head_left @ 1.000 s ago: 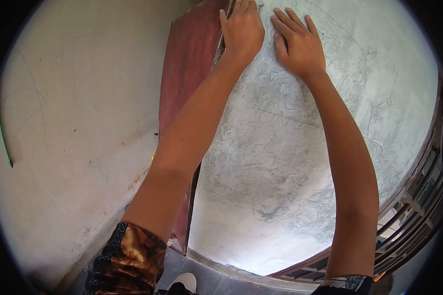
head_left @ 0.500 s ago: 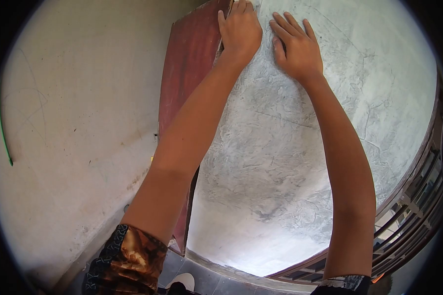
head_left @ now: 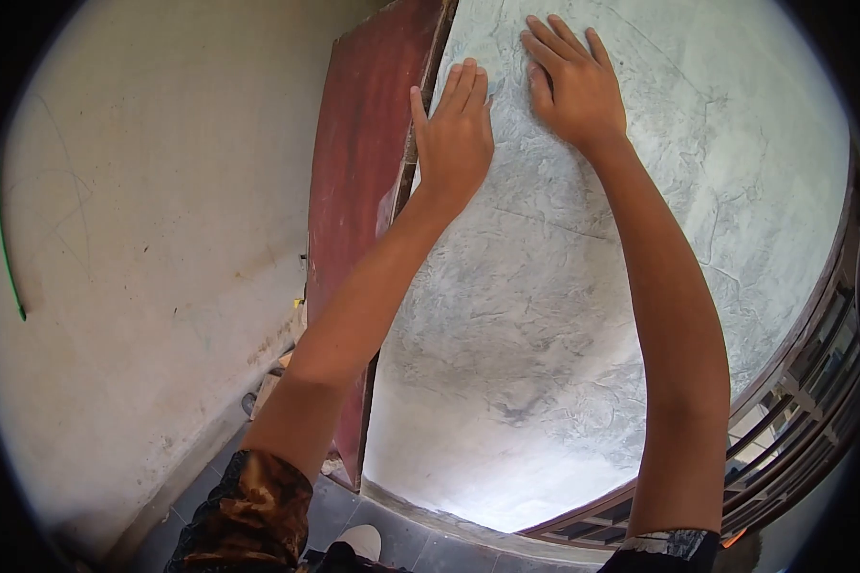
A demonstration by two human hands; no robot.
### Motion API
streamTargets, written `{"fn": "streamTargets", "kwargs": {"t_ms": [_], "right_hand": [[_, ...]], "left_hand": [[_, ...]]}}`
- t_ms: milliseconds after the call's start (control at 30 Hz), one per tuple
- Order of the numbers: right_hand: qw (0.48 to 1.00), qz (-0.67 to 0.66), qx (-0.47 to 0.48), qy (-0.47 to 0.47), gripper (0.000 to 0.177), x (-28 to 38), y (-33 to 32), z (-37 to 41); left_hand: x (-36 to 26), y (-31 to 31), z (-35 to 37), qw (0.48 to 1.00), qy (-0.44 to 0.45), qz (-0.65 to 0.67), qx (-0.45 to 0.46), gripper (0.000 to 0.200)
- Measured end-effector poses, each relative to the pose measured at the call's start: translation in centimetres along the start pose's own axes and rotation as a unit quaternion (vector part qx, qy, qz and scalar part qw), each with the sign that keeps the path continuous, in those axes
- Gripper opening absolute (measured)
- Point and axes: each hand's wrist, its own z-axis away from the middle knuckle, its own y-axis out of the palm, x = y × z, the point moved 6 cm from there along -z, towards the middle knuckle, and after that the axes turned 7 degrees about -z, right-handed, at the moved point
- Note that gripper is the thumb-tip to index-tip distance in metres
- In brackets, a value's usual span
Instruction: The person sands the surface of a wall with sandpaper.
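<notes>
The grey surface (head_left: 564,334) (rough, streaked with darker patches) is seen upright ahead, its left edge set against a red board (head_left: 363,162). The left hand (head_left: 454,134) is laid flat on it by that edge, fingers straight and together, nothing grasped. The right hand (head_left: 575,86) is pressed flat higher up, fingers slightly spread, likewise empty. A cream wall (head_left: 153,239) is seen left of the board, and a railing (head_left: 812,382) at the lower right.
</notes>
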Motion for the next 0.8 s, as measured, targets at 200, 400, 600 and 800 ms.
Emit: {"fn": "streamTargets", "kwargs": {"t_ms": [200, 400, 600, 800], "right_hand": [[1.0, -0.008, -0.008, -0.001, 0.04, 0.3, -0.3, -0.1], [1.0, -0.004, -0.009, 0.0, 0.04, 0.1, 0.0, 0.0], [1.0, -0.007, -0.021, -0.004, 0.039, 0.2, -0.2, 0.0], [1.0, -0.005, -0.015, -0.004, 0.041, 0.1, -0.1, 0.0]], "left_hand": [[1.4, 2.9, -7.9, 0.999, -0.018, 0.016, 0.034, 0.03], [-1.1, -0.2, 0.2, 1.0, 0.001, -0.024, 0.015, 0.032], [0.5, 3.4, -8.6, 0.999, -0.018, -0.028, 0.009, 0.04], [-1.2, 0.1, 0.0, 1.0, -0.028, 0.009, -0.009, 0.031]]}}
